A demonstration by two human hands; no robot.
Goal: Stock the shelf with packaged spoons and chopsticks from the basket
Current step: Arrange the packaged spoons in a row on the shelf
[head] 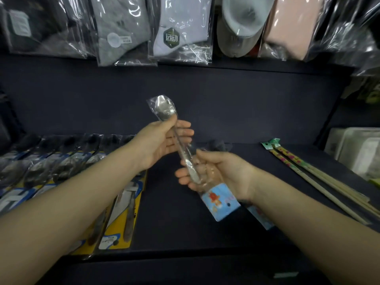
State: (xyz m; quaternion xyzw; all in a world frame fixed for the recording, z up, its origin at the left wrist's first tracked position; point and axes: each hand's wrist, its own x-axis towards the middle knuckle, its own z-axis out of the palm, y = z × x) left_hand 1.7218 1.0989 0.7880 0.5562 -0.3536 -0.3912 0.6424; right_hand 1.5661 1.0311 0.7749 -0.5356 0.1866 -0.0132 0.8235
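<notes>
A metal spoon in a clear plastic sleeve [165,109] with a blue cartoon label at its lower end is held above the dark shelf [181,223]. My left hand [162,142] grips it just under the bowl. My right hand [218,171] cups the handle end from below, fingers curled around the sleeve. Another blue-labelled pack [260,217] lies on the shelf under my right wrist, mostly hidden. Packaged chopsticks [320,179] lie at the right of the shelf. The basket is out of view.
Several carded spoon packs [61,167] with blue and yellow backing lie in a row at the shelf's left. Bagged socks and other goods [181,31] hang above. A pale plastic container [357,151] stands at the far right.
</notes>
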